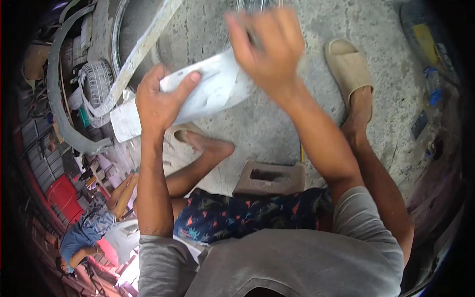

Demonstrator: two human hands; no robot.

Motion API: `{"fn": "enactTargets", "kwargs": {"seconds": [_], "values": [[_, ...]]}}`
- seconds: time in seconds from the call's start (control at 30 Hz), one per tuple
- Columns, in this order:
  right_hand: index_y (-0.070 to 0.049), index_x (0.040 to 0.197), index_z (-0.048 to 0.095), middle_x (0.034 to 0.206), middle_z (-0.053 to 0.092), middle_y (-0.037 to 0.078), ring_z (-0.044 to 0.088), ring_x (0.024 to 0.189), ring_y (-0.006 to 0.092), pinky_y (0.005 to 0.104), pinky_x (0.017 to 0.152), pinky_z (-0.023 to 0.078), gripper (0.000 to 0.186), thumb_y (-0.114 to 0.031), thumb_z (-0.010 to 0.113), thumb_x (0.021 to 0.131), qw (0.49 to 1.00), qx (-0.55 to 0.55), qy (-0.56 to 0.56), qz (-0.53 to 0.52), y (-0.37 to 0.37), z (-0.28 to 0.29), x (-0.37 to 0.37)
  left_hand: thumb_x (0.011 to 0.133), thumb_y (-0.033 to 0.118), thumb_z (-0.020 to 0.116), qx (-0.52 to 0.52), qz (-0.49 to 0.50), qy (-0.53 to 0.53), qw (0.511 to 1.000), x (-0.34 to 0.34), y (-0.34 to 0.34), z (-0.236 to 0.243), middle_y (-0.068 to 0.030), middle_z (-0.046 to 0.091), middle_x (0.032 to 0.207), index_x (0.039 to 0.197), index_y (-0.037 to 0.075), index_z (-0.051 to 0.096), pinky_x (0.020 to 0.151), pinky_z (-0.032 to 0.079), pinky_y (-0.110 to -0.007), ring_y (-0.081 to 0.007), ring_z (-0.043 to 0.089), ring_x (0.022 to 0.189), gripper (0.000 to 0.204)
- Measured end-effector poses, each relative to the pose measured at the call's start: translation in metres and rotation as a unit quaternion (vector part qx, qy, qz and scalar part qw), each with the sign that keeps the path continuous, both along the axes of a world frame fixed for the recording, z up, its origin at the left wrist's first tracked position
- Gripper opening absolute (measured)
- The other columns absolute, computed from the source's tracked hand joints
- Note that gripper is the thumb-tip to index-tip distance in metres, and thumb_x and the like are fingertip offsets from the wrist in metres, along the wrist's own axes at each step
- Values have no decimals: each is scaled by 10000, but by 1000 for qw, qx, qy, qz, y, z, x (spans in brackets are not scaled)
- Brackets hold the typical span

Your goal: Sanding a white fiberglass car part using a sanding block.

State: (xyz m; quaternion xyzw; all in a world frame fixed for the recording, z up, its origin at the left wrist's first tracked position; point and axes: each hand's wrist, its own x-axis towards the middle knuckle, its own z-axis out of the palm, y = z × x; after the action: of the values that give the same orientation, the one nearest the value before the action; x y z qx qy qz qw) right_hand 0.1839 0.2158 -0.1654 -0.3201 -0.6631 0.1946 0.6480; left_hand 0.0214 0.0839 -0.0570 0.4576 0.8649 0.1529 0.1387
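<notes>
Mottled grey concrete floor (267,131); brown stool (269,187)

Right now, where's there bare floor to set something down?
There's bare floor between your left foot, right forearm and the brown stool; another patch lies between your right sandal and the blue object. Left of the white panel it's crowded: tyre, curved strips.

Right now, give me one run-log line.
left hand: gripping white panel | right hand: at panel's right end, blurred | floor: concrete

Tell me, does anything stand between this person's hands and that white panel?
Nothing visible does. The left hand grips the white panel, thumb on top. The right hand, blurred, overlaps the panel's right end; nothing shows between them, though contact is unclear.
</notes>
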Motion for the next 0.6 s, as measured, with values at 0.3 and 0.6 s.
{"fn": "enactTargets", "kwargs": {"seconds": [0.3,0.6], "values": [[-51,818,696,737,593,88,541,640,274,384,585,461,158,-71,836,749,998,-27,48,-21,-17,-18,2,718,575,883,-23,-54,65,996,2,5,2,-151,600,740,733,6,580,686,486,-429,-303,587,686,645],[-1,689,525,675,488,148,501,629,267,394,587,388,314,-104,785,830,982,-151,114,3,56,40,18,744,546,893,-23,-15,34,999,1,-10,8,-126,639,751,757,9,608,693,498,-378,-230,608,704,608]]}}
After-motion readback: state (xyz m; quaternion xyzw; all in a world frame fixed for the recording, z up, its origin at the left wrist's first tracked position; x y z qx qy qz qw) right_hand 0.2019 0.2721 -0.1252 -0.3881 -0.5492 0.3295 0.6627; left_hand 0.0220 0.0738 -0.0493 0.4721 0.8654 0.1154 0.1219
